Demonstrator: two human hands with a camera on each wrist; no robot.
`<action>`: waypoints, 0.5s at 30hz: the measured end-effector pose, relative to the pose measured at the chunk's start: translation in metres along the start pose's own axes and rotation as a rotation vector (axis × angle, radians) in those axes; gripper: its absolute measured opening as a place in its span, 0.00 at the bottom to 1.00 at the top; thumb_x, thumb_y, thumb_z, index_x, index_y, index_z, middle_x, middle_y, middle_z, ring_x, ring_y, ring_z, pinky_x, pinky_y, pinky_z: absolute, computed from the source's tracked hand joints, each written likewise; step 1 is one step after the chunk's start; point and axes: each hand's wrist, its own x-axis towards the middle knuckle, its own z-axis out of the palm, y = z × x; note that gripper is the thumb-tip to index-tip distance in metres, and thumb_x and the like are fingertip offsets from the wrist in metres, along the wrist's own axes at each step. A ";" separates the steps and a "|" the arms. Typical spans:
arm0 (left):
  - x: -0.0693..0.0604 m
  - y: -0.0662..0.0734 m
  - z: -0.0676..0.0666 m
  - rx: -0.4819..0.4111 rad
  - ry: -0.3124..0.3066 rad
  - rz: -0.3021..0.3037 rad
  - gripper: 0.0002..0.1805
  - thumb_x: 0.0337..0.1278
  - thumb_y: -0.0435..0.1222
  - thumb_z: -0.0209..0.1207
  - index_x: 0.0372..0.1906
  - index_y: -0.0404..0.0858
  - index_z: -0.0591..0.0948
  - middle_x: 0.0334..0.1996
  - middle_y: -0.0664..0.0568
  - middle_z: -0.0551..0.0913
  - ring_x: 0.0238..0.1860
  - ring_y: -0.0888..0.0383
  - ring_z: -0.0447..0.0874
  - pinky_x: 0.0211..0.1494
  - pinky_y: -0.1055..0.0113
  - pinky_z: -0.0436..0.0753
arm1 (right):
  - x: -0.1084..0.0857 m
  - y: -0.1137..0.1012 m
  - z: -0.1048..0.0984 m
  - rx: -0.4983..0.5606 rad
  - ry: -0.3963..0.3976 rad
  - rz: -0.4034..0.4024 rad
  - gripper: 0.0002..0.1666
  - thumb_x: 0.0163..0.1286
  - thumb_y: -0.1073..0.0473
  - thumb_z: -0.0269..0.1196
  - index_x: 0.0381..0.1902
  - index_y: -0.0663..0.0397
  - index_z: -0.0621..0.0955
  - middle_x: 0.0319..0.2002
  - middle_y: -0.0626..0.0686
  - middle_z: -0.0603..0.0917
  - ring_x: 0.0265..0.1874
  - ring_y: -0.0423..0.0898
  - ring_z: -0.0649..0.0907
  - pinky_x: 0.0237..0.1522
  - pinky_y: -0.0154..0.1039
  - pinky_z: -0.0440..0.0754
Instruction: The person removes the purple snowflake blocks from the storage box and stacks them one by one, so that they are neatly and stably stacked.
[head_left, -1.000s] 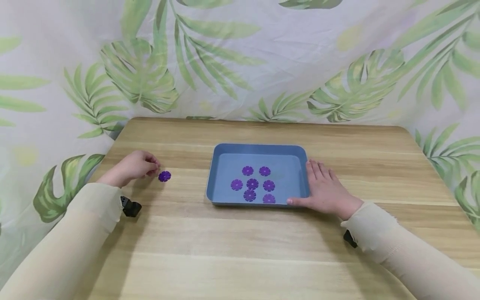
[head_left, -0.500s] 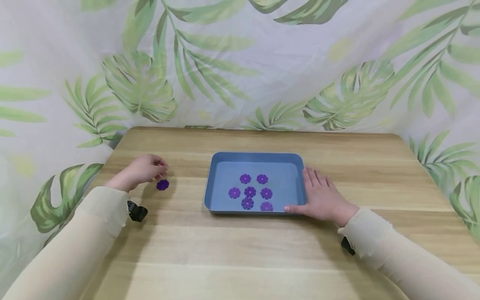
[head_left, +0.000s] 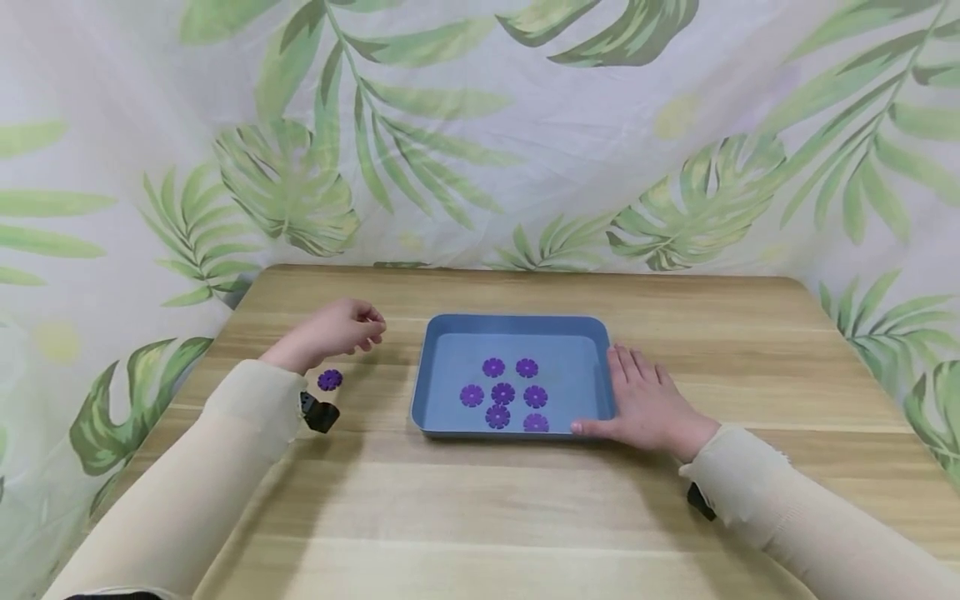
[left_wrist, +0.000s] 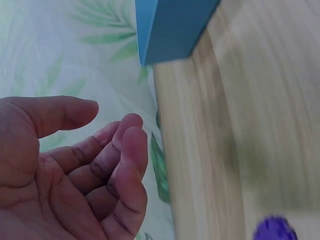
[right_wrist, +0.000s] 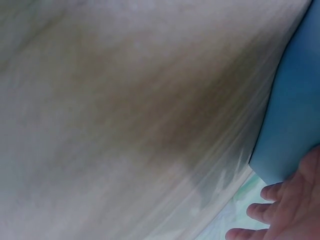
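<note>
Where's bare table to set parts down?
Bare: table in front of the blue tray, between the sleeves, and the strip behind it up to the table's far edge. Crowded: tray's right side, at the right hand; left of the tray, around the left hand and loose purple disc; tray middle, seven purple discs.

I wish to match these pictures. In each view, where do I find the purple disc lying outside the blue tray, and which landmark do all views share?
Head: the loose purple disc is left of the blue tray.
Left wrist: the loose purple disc is at the bottom edge, right of centre, partly cut off.
Right wrist: not in the picture.
Shared landmark: the blue tray, at centre, top and right edge respectively.
</note>
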 end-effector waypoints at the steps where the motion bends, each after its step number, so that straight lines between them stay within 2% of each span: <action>1: 0.002 0.003 0.003 -0.002 -0.004 0.006 0.21 0.79 0.37 0.50 0.60 0.23 0.75 0.49 0.34 0.82 0.46 0.44 0.83 0.48 0.53 0.82 | 0.000 0.000 0.001 0.001 -0.005 0.000 0.80 0.58 0.14 0.58 0.78 0.77 0.49 0.78 0.74 0.51 0.76 0.73 0.53 0.70 0.74 0.52; 7: 0.015 0.025 0.023 -0.001 -0.046 0.060 0.17 0.77 0.36 0.52 0.56 0.24 0.77 0.46 0.36 0.83 0.45 0.45 0.83 0.47 0.54 0.82 | -0.001 0.000 0.001 -0.003 -0.013 0.000 0.80 0.58 0.14 0.58 0.78 0.77 0.49 0.78 0.74 0.51 0.76 0.73 0.53 0.70 0.74 0.52; 12: 0.024 0.045 0.046 0.056 -0.088 0.122 0.14 0.72 0.33 0.56 0.52 0.26 0.80 0.39 0.40 0.83 0.37 0.52 0.82 0.40 0.61 0.82 | -0.002 0.001 0.000 -0.002 -0.020 0.004 0.80 0.58 0.14 0.58 0.78 0.77 0.49 0.78 0.74 0.51 0.76 0.73 0.53 0.71 0.74 0.51; 15: 0.027 0.054 0.060 0.113 -0.113 0.138 0.14 0.70 0.33 0.59 0.52 0.27 0.82 0.39 0.43 0.84 0.36 0.53 0.82 0.40 0.62 0.82 | -0.001 0.001 0.001 -0.004 -0.022 0.003 0.80 0.58 0.14 0.58 0.78 0.77 0.49 0.78 0.74 0.50 0.76 0.73 0.52 0.71 0.73 0.50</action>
